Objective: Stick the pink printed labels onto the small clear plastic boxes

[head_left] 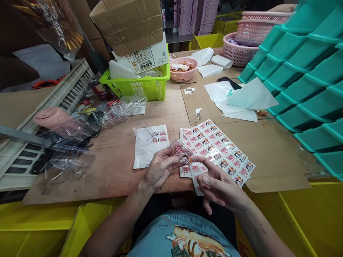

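Observation:
Between the thumb and fingers of my left hand (160, 167) is a small clear plastic case (180, 147) bearing a pink-lettered sticker and a cat sticker (187, 159). The index fingertip of my right hand (218, 182) touches the case by the cat sticker; its other fingers are loosely bent and apart, gripping nothing visible. Beneath and right of my hands lie overlapping sticker sheets (214, 142) printed with cats and pink lettering. Left of the held case, another clear plastic case (145, 133) rests on a white sheet (140, 157) with a few stickers on it.
A row of clear plastic cases (109, 116) crosses the left side near a pink lidded container (55, 117). Behind stand a lime-green basket (142, 87) and a pink basket (184, 75). Teal bins (302, 78) are stacked at right, beside loose white papers (249, 94).

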The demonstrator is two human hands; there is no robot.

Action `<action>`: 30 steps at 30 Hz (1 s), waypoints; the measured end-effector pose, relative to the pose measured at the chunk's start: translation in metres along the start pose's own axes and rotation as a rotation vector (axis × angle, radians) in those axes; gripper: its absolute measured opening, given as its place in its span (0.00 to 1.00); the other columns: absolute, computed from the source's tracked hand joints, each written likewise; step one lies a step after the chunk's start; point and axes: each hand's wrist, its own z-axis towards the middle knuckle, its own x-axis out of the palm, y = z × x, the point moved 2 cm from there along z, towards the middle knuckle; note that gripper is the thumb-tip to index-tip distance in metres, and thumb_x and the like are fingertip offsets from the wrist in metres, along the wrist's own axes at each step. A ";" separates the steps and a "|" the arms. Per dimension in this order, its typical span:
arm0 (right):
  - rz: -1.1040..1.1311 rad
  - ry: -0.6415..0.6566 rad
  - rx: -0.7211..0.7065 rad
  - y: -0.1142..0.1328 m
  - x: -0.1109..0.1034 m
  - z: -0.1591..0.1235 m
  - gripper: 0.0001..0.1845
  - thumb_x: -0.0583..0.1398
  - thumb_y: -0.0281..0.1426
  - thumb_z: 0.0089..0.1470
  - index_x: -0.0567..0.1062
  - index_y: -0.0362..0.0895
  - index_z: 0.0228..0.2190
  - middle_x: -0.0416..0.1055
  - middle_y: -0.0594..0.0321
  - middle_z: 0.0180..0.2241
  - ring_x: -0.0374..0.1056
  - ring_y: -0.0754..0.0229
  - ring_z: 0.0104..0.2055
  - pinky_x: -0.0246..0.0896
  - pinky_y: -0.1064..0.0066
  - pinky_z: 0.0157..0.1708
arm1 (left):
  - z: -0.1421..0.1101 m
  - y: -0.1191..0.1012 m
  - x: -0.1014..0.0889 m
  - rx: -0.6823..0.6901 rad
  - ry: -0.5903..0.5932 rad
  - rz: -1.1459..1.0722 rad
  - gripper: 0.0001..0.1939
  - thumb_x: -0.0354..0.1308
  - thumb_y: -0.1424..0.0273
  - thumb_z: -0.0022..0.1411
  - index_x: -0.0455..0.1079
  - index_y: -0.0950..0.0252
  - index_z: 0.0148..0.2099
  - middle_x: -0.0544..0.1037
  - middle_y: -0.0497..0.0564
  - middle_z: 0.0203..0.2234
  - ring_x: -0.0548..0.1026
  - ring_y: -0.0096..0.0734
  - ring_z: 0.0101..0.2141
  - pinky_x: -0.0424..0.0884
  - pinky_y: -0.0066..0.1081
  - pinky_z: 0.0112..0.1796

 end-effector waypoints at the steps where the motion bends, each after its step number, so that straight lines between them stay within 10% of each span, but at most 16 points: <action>1: -0.011 -0.006 0.000 0.000 0.000 0.000 0.25 0.58 0.32 0.63 0.56 0.51 0.58 0.60 0.79 0.17 0.46 0.76 0.11 0.72 0.71 0.19 | 0.000 0.000 -0.001 0.002 -0.001 0.000 0.15 0.63 0.80 0.55 0.77 0.67 0.47 0.82 0.55 0.43 0.79 0.37 0.45 0.74 0.34 0.47; 6: -0.157 -0.135 -0.054 0.000 0.005 0.006 0.20 0.58 0.36 0.63 0.61 0.49 0.54 0.57 0.80 0.15 0.45 0.74 0.11 0.70 0.71 0.17 | 0.001 0.004 -0.003 0.027 0.011 0.016 0.16 0.63 0.79 0.57 0.77 0.66 0.48 0.81 0.56 0.46 0.78 0.40 0.47 0.74 0.36 0.48; 12: -0.762 -0.630 -0.509 0.020 0.016 0.011 0.06 0.65 0.34 0.57 0.75 0.44 0.32 0.69 0.63 0.31 0.67 0.66 0.30 0.67 0.79 0.25 | 0.003 0.012 0.001 0.028 -0.049 -0.042 0.18 0.64 0.78 0.54 0.76 0.65 0.48 0.82 0.55 0.43 0.79 0.43 0.46 0.74 0.43 0.49; 21: -0.389 -0.559 -0.477 0.012 0.010 0.017 0.04 0.66 0.31 0.56 0.77 0.44 0.34 0.71 0.66 0.28 0.67 0.67 0.23 0.70 0.73 0.24 | -0.001 0.027 0.015 0.092 -0.125 -0.057 0.14 0.65 0.77 0.54 0.77 0.66 0.44 0.82 0.52 0.35 0.80 0.30 0.35 0.76 0.31 0.42; 30: -0.315 -0.582 -0.488 0.004 0.002 0.020 0.05 0.67 0.30 0.54 0.77 0.43 0.34 0.71 0.67 0.25 0.67 0.68 0.22 0.71 0.74 0.24 | -0.002 0.033 0.016 0.113 -0.120 -0.048 0.13 0.65 0.77 0.55 0.77 0.64 0.44 0.81 0.53 0.44 0.79 0.36 0.44 0.75 0.33 0.45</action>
